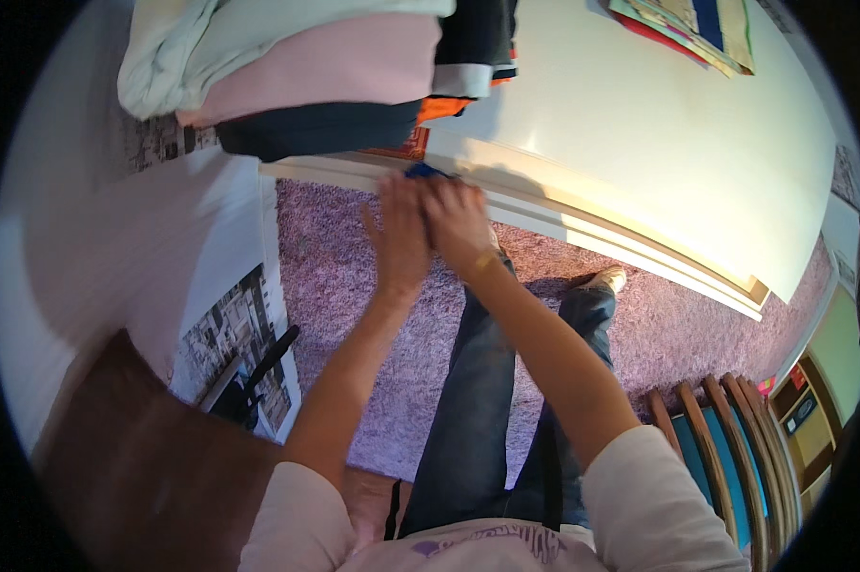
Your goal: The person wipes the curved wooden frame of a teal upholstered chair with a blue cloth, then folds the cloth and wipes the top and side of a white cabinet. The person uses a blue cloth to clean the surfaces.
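My left hand (401, 234) and my right hand (457, 217) are side by side, touching or nearly so, just on the near side of the white table's edge. Both are slightly blurred. The left fingers point forward with the thumb standing apart; the right fingers stretch forward too. A small dark blue piece (424, 171), perhaps cloth, shows just past the fingertips; whether they touch it I cannot tell. Beyond is a stack of folded clothes: a pale garment (287, 38), a pink one (330, 71) and a dark one (325, 129) at the bottom.
Beside the stack lie black garments (466, 48) and an orange one (441, 108) on the white table (630, 143). Folded cloths (692, 33) rest at its far right. Below are a purple shaggy rug (339, 276), a slatted wooden chair (726, 439) at right and brown furniture (153, 458) at left.
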`<state>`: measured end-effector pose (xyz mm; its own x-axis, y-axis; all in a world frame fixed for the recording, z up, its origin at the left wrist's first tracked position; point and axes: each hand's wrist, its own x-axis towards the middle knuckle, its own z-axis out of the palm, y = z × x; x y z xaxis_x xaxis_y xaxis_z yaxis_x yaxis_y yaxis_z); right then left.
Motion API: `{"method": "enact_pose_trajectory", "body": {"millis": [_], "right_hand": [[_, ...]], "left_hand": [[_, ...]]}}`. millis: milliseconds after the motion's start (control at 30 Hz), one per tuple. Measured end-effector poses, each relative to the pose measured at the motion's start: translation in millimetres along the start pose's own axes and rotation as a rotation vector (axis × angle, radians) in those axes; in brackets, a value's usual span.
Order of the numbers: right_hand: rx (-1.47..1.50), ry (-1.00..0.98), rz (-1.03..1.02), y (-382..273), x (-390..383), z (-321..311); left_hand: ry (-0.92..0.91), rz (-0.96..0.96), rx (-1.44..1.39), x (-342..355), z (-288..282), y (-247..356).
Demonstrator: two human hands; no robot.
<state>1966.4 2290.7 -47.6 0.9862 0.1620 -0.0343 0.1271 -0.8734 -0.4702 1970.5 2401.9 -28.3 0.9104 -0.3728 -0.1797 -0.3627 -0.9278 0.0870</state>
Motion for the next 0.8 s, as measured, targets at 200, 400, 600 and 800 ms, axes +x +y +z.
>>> {"method": "enact_pose_trajectory", "body": {"millis": [200, 400, 600, 800], "right_hand": [[-0.058, 0.114, 0.197, 95, -100, -76], [0.056, 0.335, 0.322, 104, -74, -75], [0.162, 0.141, 0.337, 71, 5, -33], [0.129, -0.071, 0.426, 120, -30, -42]], "left_hand": [[-0.154, 0.296, -0.327, 2, -2, 128], [0.046, 0.121, -0.354, 19, 7, 145], [-0.071, -0.031, -0.116, 33, -5, 80], [-0.214, 0.103, 0.050, 40, -6, 123]]}}
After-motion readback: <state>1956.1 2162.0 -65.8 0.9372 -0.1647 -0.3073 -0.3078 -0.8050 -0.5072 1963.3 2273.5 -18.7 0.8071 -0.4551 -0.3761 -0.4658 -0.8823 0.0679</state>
